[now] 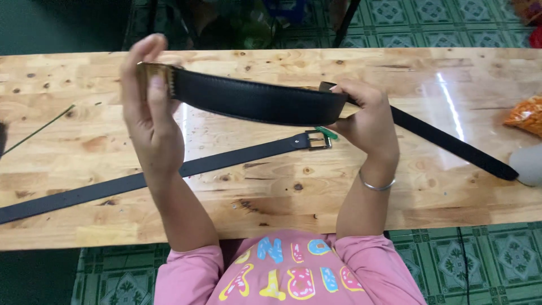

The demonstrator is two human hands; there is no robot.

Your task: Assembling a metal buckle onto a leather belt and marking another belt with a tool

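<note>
While the second belt (169, 172) lies flat on the wooden table (68, 85), left hand (151, 121) pinches the buckle end and right hand (367, 121) grips the strap of the black belt (259, 101), lifted above the table, probably to check it.

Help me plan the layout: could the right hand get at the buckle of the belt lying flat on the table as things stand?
Probably yes. The second belt's buckle lies on the table just below the right hand, nothing covering it. But that hand grips the raised black belt, so it would have to let go first.

You see black belt (259, 101) | second belt (169, 172) dark grey | table (451, 73) pale knotty wood | floor (451, 22) green patterned tile | sleeves (186, 277) pink
</note>
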